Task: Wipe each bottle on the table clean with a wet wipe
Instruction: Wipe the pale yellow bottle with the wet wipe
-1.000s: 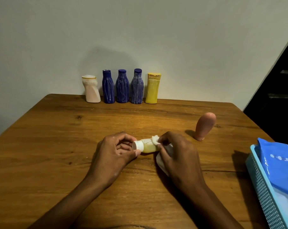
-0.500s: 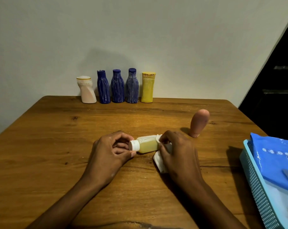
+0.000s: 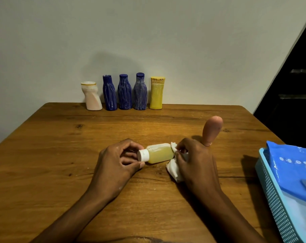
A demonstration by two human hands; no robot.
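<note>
At centre frame the left hand (image 3: 117, 165) pinches the white cap of a small bottle of yellow liquid (image 3: 159, 153) lying on its side; the right hand (image 3: 196, 163) curls round a white wet wipe (image 3: 175, 168), pressing it to the bottle's base. Behind them on the wooden counter (image 3: 61, 163) a pink bottle (image 3: 212, 131) stands; along the far edge stand a white bottle (image 3: 92, 96), three blue bottles (image 3: 125, 92) and a yellow bottle (image 3: 156, 92); at lower right, a light-blue basket (image 3: 275, 204) holds a blue packet (image 3: 296, 171).

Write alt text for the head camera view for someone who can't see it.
A left hand pinches the white cap of a small yellow bottle lying sideways on a wooden table, while the right hand presses a white wet wipe against its base. Five bottles line the far edge; a pink bottle stands nearer.
</note>
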